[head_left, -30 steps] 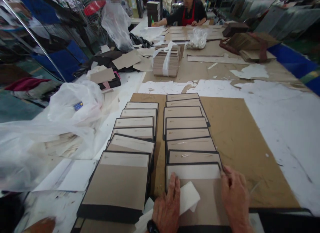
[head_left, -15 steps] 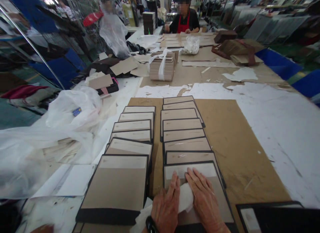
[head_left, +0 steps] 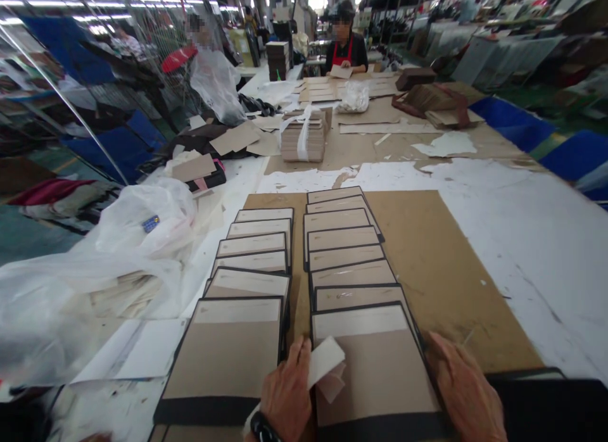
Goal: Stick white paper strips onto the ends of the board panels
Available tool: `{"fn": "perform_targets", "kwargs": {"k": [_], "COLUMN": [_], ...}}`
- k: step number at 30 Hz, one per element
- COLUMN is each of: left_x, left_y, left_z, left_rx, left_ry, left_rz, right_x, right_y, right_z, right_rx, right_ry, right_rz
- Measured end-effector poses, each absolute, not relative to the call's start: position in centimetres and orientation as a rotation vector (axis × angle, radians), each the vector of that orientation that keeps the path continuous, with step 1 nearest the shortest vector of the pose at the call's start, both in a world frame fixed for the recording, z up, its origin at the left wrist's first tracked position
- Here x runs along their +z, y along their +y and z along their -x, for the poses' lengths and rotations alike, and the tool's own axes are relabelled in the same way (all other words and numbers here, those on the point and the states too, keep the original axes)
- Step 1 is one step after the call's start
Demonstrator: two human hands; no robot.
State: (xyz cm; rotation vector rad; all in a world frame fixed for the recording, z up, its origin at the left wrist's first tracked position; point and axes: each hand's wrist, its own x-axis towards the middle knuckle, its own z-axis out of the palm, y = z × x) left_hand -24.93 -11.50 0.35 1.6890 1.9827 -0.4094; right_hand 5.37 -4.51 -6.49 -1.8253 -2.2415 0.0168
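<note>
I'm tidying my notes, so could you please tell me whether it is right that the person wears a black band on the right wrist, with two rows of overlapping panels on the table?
Not quite: the head view shows the black band on the left wrist, not the right. Overlapping panels do lie in two rows on the table.

One left grip (head_left: 289, 386), one right grip (head_left: 465, 386); eight panels (head_left: 380, 372) between and beyond, at least six leftward (head_left: 228, 363); one bundle (head_left: 303, 143) farther.

Apparently narrow gap (head_left: 298, 296) between 2 panel rows (head_left: 354, 274)
</note>
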Motion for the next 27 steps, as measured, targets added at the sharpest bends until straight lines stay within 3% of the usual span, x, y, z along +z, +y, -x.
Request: {"fn": "perform_targets", "kwargs": {"k": [4, 15, 27], "left_x": [0.3, -3.4, -4.1], "left_y": [-11.5, -11.4, -11.5], "left_z": [24.9, 26.9, 28.4], "left_rx": [-0.260, -0.138, -0.017], "left_ry": [1.986, 1.927, 1.924], "left_rz": [-1.702, -1.747, -1.830], "right_x": [-6.4, -5.1, -1.7], "right_y": [-6.0, -7.2, -8.0], "right_z": [-2.9, 0.9, -2.2], "right_rx": [0.196, 0.162, 0.990], "right_ry": [-2.075, -1.757, -1.191], "right_rz": [1.946, 2.014, 1.883]}}
